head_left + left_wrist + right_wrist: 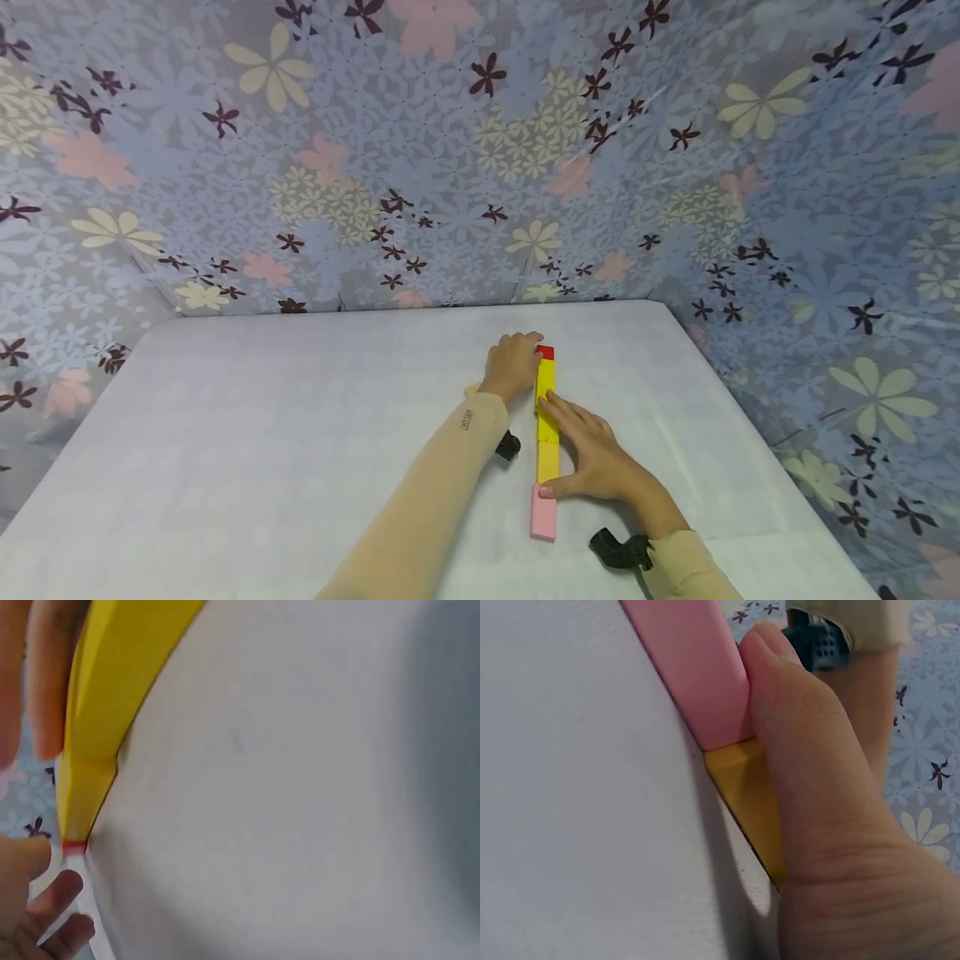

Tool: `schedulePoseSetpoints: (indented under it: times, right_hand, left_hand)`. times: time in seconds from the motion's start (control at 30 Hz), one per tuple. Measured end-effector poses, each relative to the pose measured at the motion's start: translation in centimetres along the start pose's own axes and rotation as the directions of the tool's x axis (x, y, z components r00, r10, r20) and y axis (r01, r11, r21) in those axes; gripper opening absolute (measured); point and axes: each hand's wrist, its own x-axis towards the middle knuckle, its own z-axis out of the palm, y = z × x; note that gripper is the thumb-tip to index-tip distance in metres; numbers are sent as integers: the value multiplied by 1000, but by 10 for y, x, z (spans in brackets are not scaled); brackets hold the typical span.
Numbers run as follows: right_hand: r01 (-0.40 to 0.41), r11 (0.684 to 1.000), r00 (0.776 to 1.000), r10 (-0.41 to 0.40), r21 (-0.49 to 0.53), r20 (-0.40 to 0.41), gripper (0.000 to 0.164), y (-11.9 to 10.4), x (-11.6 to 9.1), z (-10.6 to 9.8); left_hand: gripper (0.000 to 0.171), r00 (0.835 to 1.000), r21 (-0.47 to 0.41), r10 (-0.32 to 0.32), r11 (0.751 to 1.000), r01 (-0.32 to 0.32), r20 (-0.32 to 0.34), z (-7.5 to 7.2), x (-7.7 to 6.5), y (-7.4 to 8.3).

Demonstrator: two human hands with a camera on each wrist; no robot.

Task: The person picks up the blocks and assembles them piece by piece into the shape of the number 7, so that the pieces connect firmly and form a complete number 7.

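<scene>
A straight row of blocks runs away from me in the head view: a pink block (pixel 543 517) nearest, then yellow blocks (pixel 548 461), and a red block (pixel 547 353) at the far end. My left hand (pixel 513 367) is at the red block, thumb by its left side and fingers reaching past its end. Fingers of my right hand (pixel 596 458) touch the yellow part from the right. Its thumb rests by the joint of pink and yellow, which the right wrist view shows closely on the pink block (pixel 694 675). In the left wrist view, yellow blocks (pixel 124 675) lead toward the red end.
The blocks lie on a white-covered table (pixel 262 433). Floral cloth (pixel 420 150) hangs behind it and at both sides. Dark wrist devices, one near the left sleeve (pixel 427 500) and another black device (pixel 621 550) at the right wrist, hang close to the table.
</scene>
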Motion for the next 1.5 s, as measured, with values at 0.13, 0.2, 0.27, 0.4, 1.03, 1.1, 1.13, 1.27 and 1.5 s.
schedulePoseSetpoints:
  times: [0.13,0.2,0.27,0.4,1.03,1.1,1.13,1.27,1.5]
  right_hand:
    - [-13,1000,1000,13,-3,7,124,-1,0,-1]
    - [-23,1000,1000,23,-5,7,124,-1,0,-2]
    - [-27,1000,1000,27,-9,8,124,-1,0,-2]
    - [-32,999,999,32,-10,18,124,0,1,0]
    - [-23,1000,1000,23,14,13,122,-2,2,1]
    - [-24,1000,1000,24,15,16,122,-2,2,2]
    - [-24,1000,1000,23,13,17,122,-2,2,2]
    - [-21,1000,1000,21,11,15,122,-2,3,2]
    - [-17,1000,1000,17,10,7,123,-2,2,1]
  left_hand:
    - [36,999,-93,31,995,-29,13,-10,-5,-19]
    - [36,998,-141,42,989,-35,42,-20,-9,-27]
    - [37,994,-177,54,984,-38,90,-33,-15,-35]
    - [40,976,-194,93,979,-55,195,-57,-25,-54]
    - [51,936,-263,206,956,-130,286,-64,-63,-98]
    - [51,939,-259,194,959,-119,285,-63,-63,-99]
    - [51,941,-257,188,960,-114,283,-63,-63,-101]
    - [50,949,-248,182,962,-118,258,-61,-62,-106]
    - [35,949,-269,192,955,-122,250,-60,-62,-112]
